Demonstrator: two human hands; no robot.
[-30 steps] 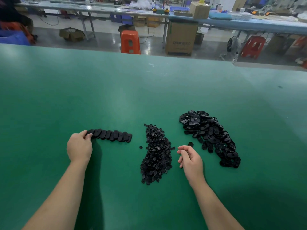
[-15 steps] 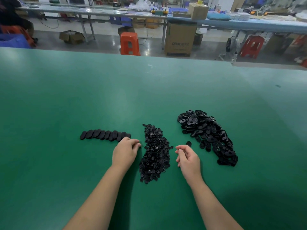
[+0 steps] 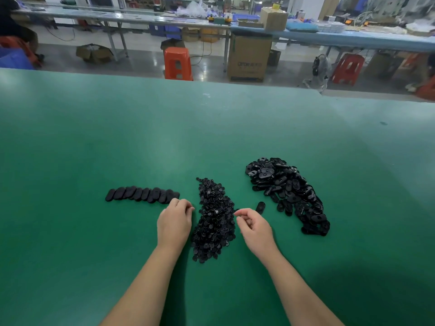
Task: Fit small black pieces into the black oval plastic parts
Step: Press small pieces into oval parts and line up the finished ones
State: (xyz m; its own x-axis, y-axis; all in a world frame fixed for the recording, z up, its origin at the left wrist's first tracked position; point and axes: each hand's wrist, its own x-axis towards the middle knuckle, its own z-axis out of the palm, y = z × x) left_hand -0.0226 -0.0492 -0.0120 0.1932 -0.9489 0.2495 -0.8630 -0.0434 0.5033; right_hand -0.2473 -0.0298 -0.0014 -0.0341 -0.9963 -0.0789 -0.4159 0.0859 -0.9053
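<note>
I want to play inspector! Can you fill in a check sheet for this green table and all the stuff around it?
Surface: green table, bare in most places.
Job's things: pile of small pieces in the middle; pile of oval parts to the right; one loose oval part; neat row of oval parts to the left.
Clutter: nothing seen.
Hands: left hand by the row's end, fingers curled; right hand curled beside the small pieces; contents unclear.
Cables: cords on the floor.
Surroundings: orange stool, cardboard box, long benches.

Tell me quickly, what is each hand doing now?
Left hand: fingers curled beside the pile of small black pieces; whether it holds one cannot be told.
Right hand: fingers loosely curled, nothing visibly held.
</note>
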